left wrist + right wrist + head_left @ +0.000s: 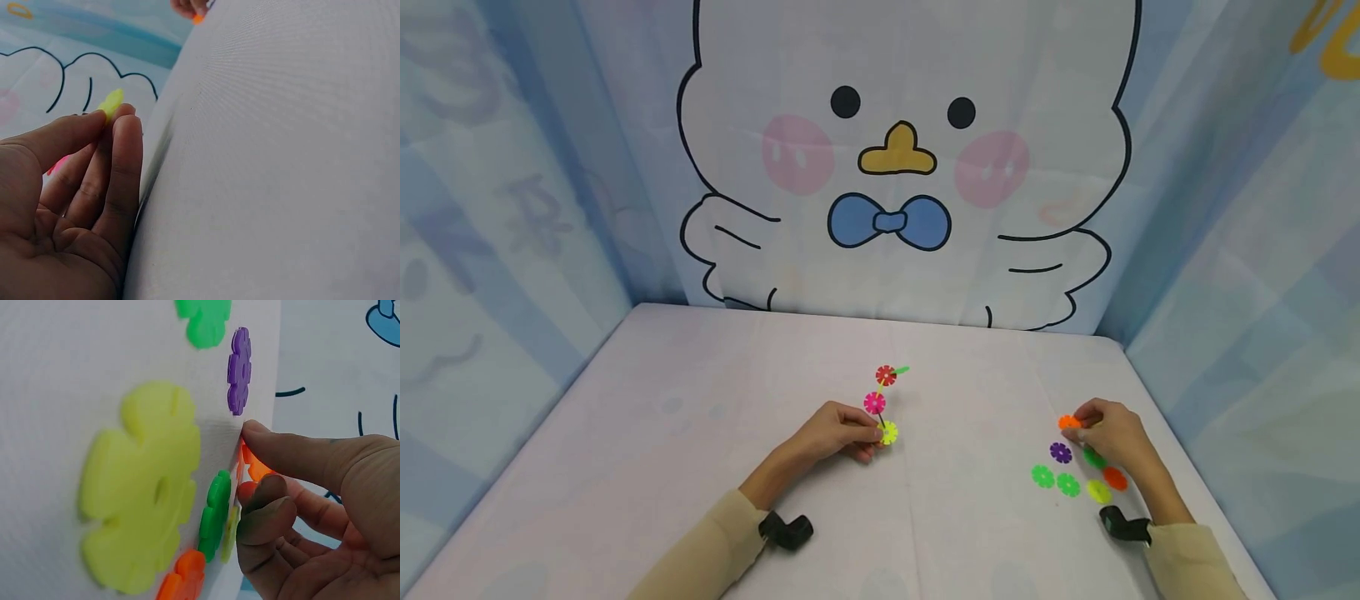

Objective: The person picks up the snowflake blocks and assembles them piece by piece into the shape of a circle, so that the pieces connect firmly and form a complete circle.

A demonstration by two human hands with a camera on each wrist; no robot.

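My left hand (842, 429) pinches a yellow notched plastic disc (889, 432) between thumb and fingers. That disc is the near end of a joined chain: a dark disc seen edge-on, a pink disc (875, 403), a yellow piece edge-on, a red disc (886, 375) and a green disc (902, 370) at the far end. In the left wrist view the held yellow disc (112, 103) shows at the thumb tip. Over at the right, my right hand (1112, 429) grips an orange disc (1067, 422) by its edge; fingers partly cover it in the right wrist view.
Near the right hand lie loose discs: purple (1061, 452), dark green (1094, 458), red-orange (1116, 478), yellow (1099, 491) and two light green discs (1042, 476). They lie on a white-covered table (700, 375). Printed cloth (1037, 275) stands behind and at both sides.
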